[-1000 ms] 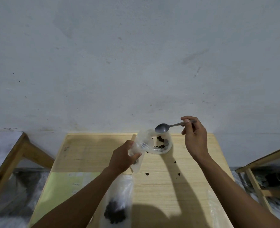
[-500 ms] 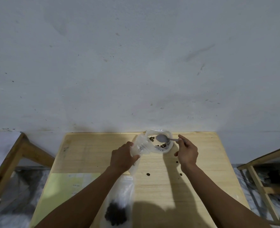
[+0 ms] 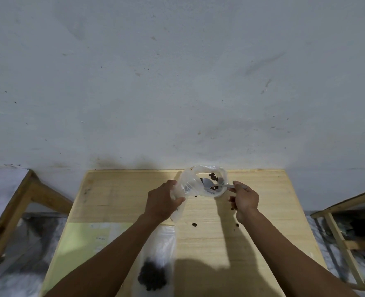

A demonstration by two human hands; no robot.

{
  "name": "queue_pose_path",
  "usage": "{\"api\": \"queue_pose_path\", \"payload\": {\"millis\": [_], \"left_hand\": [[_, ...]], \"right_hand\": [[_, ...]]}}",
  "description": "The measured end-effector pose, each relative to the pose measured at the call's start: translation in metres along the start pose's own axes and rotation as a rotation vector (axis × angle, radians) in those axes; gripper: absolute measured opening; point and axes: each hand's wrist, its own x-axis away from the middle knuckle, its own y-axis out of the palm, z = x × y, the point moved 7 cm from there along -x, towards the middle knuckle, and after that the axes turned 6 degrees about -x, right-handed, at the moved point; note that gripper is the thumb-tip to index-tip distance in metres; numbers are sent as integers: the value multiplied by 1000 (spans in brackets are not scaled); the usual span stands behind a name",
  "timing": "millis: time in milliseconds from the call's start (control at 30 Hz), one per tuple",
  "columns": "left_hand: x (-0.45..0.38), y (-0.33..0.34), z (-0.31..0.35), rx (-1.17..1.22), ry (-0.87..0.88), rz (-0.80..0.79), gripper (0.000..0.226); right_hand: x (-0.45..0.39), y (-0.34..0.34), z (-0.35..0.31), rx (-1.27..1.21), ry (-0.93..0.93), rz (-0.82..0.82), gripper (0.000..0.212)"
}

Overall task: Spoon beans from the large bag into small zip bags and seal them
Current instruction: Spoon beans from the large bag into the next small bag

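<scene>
Two hands in view, both busy at the far edge of the wooden tabletop [image 3: 252,232]. Left hand [image 3: 161,203]: grip clenched on the bunched side of the large clear plastic bag [image 3: 190,185], holding its mouth up and open toward the camera. Right hand [image 3: 244,198]: grip pinching the handle of a metal spoon [image 3: 211,183] between thumb and fingers; spoon bowl is inside the bag mouth, lying among a few dark beans [image 3: 214,177] at the bag bottom. Can't tell whether the bowl is loaded.

Small zip bag [image 3: 160,249] lies flat on the tabletop near the front edge, just right of the left forearm, partly under it. Dark pile of beans sits in its lower end. Can't tell if the zip is shut; top end is blurred and partly hidden.

Approx. 3 loose beans [image 3: 194,224] on the bare wood btw the two forearms, one close to the right wrist.

Pale green paper sheet [image 3: 85,241] w/ faint print lies on the left part of the tabletop, under the left forearm. Grey-white wall [image 3: 177,82] behind. Wooden frame pieces [image 3: 16,202] stand off both sides, left and right.
</scene>
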Motion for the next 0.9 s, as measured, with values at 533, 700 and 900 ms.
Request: {"api": "queue_pose_path", "payload": {"millis": [533, 700, 900], "left_hand": [[9, -13, 30, 162, 57, 40, 60], [21, -9, 26, 348, -9, 57, 56], [30, -7, 13, 418, -70, 16, 59]], "right_hand": [[84, -1, -116, 197, -714, -215, 16], [47, -46, -110, 82, -536, -68, 11], [12, -88, -12, 211, -145, -57, 21]]}}
